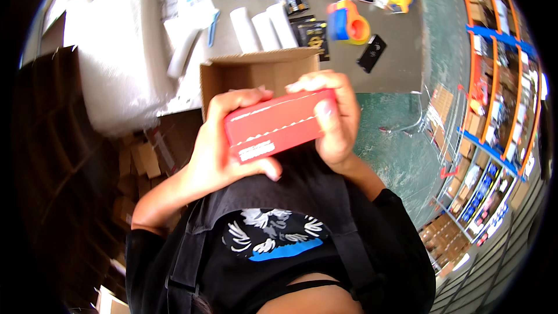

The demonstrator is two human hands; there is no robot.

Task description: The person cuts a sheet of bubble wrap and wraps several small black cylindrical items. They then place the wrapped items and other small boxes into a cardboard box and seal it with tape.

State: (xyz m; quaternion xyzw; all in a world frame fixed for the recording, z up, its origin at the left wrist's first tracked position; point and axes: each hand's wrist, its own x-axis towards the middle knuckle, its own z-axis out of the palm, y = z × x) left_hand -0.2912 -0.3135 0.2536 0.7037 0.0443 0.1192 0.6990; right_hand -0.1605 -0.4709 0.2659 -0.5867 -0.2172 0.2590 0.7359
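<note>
Head view: both hands are partly closed round the red box; the left hand has its fingers over the top edge and its thumb at the lower edge; the right hand curls its fingers over the far corner, thumb pressed on the face; the box is held up at a tilt, between the chest and the open carton. By the look of it, handling the box is under way and unfinished; its scalloped line seems untorn, though the hidden sides cannot be told; the carton is unsealed, so closing it is undone. On the tabletop, the tape dispenser, white rolls and black packets lie apart from both hands.
</note>
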